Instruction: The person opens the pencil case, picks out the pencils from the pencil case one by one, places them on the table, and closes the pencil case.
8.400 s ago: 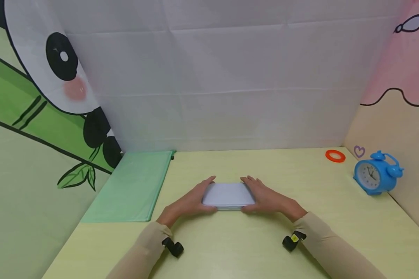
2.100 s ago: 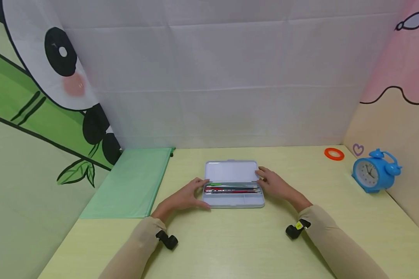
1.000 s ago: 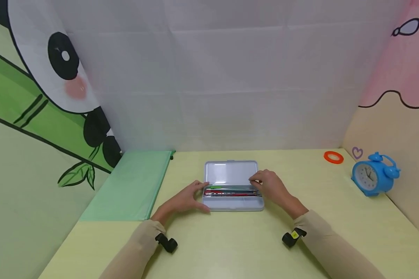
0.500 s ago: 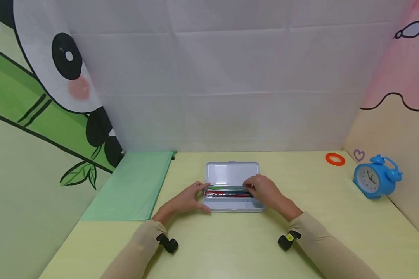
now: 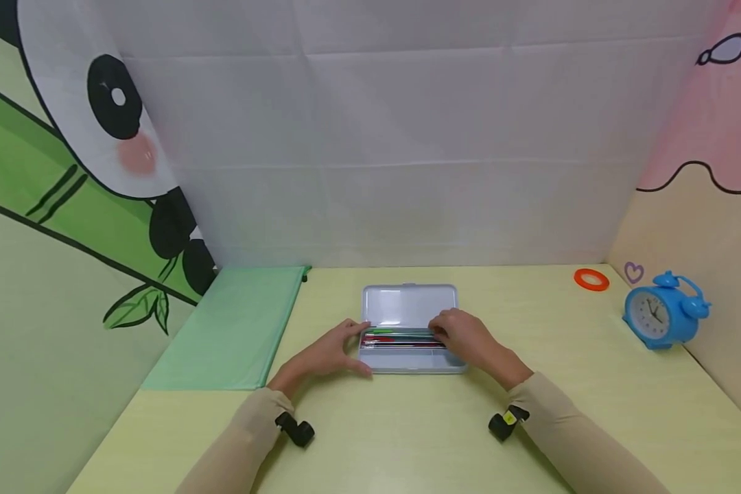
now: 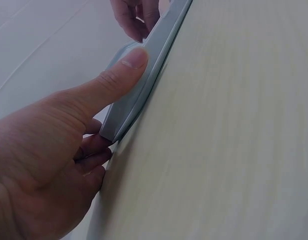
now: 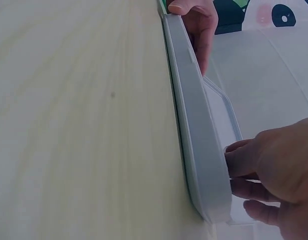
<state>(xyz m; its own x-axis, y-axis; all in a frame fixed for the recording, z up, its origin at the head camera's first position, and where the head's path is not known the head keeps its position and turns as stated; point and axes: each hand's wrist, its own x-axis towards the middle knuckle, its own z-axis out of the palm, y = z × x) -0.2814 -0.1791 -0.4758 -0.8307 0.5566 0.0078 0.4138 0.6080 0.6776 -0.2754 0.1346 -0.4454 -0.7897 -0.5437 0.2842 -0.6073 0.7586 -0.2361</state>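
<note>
A grey pencil case (image 5: pixel 412 362) lies open on the yellow table (image 5: pixel 407 439), its lid (image 5: pixel 409 305) flat behind the tray. Several pens (image 5: pixel 398 337), red, green and dark, fill the tray's back compartment. My left hand (image 5: pixel 346 346) grips the case's left end; in the left wrist view its (image 6: pixel 101 92) thumb presses the front wall of the case (image 6: pixel 144 85) and the fingers curl round the end. My right hand (image 5: pixel 449 334) reaches over the right end, fingers curled down onto the pens. In the right wrist view that hand (image 7: pixel 258 170) hides whether it pinches one.
A green cloth mat (image 5: pixel 234 326) lies at the left against the panda wall. At the back right sit an orange ring (image 5: pixel 591 279) and a blue alarm clock (image 5: pixel 663 312). Walls enclose the table on three sides.
The case was shut under both hands at first, then its lid was laid back. Over the last second my right hand slid left from the case's right edge onto the pens. The left hand stayed.
</note>
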